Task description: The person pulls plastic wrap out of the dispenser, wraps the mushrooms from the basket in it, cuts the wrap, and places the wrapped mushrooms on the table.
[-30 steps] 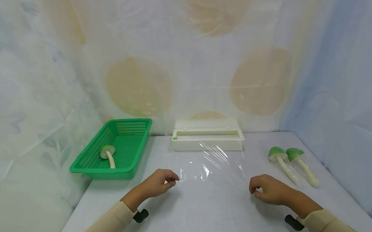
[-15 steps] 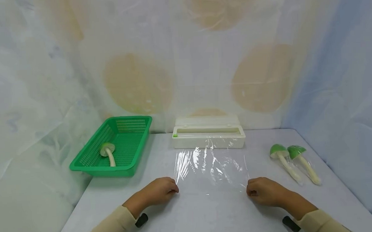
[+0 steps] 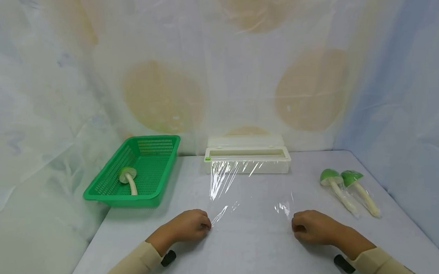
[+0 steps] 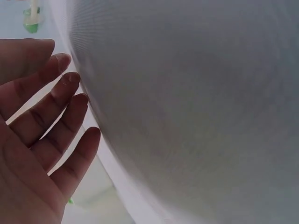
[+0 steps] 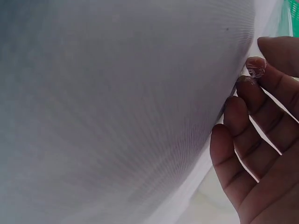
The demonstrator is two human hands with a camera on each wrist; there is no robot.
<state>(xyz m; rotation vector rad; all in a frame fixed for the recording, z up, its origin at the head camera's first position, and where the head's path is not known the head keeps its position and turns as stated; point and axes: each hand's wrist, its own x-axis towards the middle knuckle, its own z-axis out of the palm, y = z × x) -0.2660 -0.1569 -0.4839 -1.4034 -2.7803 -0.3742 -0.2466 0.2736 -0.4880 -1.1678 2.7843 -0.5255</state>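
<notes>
A clear sheet of plastic wrap (image 3: 221, 183) runs from the white wrap dispenser (image 3: 249, 166) toward me, low over the white table. My left hand (image 3: 189, 226) is at its near left corner, knuckles up. At the near right corner is my right hand (image 3: 315, 227). In the left wrist view a thin line of film crosses the fingertips (image 4: 70, 77) of loosely bent fingers. Crumpled film clings to the index fingertip (image 5: 257, 67) in the right wrist view, and the thumb lies apart from it. The sheet's near edge is hard to make out.
Back left, a green basket (image 3: 160, 195) holds a green-capped mushroom (image 3: 128, 177). On the right lie two more mushrooms, one (image 3: 338, 191) beside another (image 3: 360, 192), with shiny film around them. The dispenser's lid (image 3: 246, 141) stands raised. Patterned cloth walls (image 3: 239, 72) surround the table.
Both hands have come down and slightly nearer me, drawing the wrap out low over the table. Over the last half second they hardly move, while the shine on the film shifts.
</notes>
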